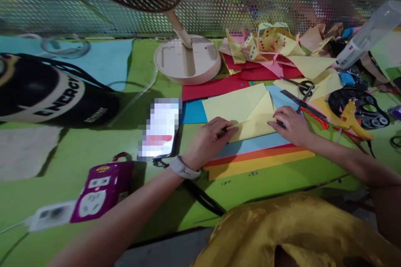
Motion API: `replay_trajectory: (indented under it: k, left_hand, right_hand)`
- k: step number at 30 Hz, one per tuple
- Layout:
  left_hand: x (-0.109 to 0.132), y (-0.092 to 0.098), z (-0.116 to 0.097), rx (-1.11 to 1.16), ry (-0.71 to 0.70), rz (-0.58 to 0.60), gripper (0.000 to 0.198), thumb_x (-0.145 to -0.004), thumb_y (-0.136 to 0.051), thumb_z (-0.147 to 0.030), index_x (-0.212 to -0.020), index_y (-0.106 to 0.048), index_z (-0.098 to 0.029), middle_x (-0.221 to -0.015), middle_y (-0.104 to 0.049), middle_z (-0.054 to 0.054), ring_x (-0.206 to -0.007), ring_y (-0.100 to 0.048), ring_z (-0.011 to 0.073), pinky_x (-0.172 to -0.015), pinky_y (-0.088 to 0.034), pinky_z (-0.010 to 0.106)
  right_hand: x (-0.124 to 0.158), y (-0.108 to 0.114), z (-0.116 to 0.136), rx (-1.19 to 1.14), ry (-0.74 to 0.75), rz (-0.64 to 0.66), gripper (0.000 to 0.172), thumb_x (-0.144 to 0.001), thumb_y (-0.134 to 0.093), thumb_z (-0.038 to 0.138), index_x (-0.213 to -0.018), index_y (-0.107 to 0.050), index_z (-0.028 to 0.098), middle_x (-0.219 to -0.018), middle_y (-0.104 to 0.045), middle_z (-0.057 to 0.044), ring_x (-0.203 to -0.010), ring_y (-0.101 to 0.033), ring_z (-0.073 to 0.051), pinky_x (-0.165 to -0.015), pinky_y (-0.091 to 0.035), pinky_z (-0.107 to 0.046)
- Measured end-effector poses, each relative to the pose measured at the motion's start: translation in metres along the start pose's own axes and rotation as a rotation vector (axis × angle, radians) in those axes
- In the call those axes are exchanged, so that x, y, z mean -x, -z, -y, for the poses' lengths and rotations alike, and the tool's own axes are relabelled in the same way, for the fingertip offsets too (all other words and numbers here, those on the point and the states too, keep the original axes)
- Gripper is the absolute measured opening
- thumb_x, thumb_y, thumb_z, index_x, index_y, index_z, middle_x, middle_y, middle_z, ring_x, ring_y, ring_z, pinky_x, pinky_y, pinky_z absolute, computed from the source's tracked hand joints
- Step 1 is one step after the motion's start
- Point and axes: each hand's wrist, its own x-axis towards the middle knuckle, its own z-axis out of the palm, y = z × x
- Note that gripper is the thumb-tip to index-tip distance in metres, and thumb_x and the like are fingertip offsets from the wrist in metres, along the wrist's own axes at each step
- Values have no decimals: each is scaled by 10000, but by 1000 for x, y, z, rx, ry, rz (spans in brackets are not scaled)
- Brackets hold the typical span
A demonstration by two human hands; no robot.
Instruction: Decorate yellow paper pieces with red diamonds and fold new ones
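A pale yellow sheet of paper point(234, 102) lies in front of me, with its near part folded over into a slanting flap point(257, 123). My left hand point(214, 139) pinches the left end of the fold, fingers closed. At the other end, my right hand point(290, 125) has its fingers curled onto the paper's right side. A small dark patch shows under the right fingers; I cannot make out what it is. Beneath the folded paper are light blue paper point(247, 146), orange paper point(260, 153) and amber paper point(263, 166).
Right of the paper lie scissors point(307, 87), a red-and-black utility knife point(316, 114) and a yellow glue gun point(352, 121). Paper scraps point(269, 44) are heaped behind. A phone point(161, 129), a fan base point(188, 60), a purple power strip point(105, 187) and a black bottle point(56, 91) stand leftward.
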Motion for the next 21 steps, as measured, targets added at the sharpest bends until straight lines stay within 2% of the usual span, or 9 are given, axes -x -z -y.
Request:
replay_trajectory:
  k: [7, 10, 12, 14, 16, 18, 21]
  left_hand:
    - [-3, -10, 3, -106, -83, -71, 212, -917, -517, -322, -837, -620, -155, -792, -604, 44, -659, -588, 136, -570, -499, 258]
    - [-2, -12, 3, -171, -77, -96, 197, -918, -529, -325, -937, -630, -158, -816, -624, 41, -606, -587, 122, -560, -510, 259]
    - [1, -10, -1, -268, -81, -134, 226, -921, -534, -310, -1081, -609, -170, -915, -655, 69, -688, -639, 152, -625, -537, 292]
    - [8, -8, -10, -410, -165, -175, 303, -937, -510, -265, -1230, -548, -198, -1113, -656, 117, -966, -658, 230, -822, -533, 386]
    - [17, -10, -21, -488, -335, -113, 407, -950, -485, -236, -1355, -446, -225, -1329, -574, 122, -1245, -526, 262, -1034, -413, 458]
    - [26, -17, -29, -488, -470, 28, 537, -962, -465, -316, -1455, -301, -180, -1436, -483, 138, -1358, -404, 256, -1131, -289, 469]
    - [35, -29, -30, -511, -468, 129, 767, -937, -407, -546, -1501, -159, -91, -1478, -411, 190, -1395, -341, 278, -1163, -192, 477]
  right_hand:
    - [-1, -4, -1, 66, -11, -30, 273, -940, -474, 427, -791, -563, 217, -913, -585, -82, -918, -541, -238, -809, -480, -378]
    - [-1, -4, 0, 77, -3, -32, 271, -947, -459, 418, -800, -562, 215, -914, -580, -85, -917, -535, -240, -805, -476, -383]
    - [0, -4, 1, 89, -5, -30, 268, -948, -458, 412, -803, -563, 212, -911, -578, -87, -910, -530, -240, -798, -474, -377]
    - [0, -4, 2, 106, -10, -24, 265, -946, -462, 414, -810, -565, 211, -910, -579, -87, -907, -527, -241, -781, -473, -368]
    - [-1, -4, 2, 125, -17, -17, 264, -944, -463, 419, -817, -567, 212, -913, -580, -87, -908, -525, -242, -766, -473, -361]
    - [-1, -4, 2, 135, -15, -18, 263, -943, -467, 417, -823, -568, 206, -915, -580, -88, -913, -525, -242, -772, -474, -360]
    - [-1, -5, 1, 137, -5, -34, 254, -941, -477, 404, -825, -567, 196, -913, -580, -89, -914, -525, -240, -787, -477, -363]
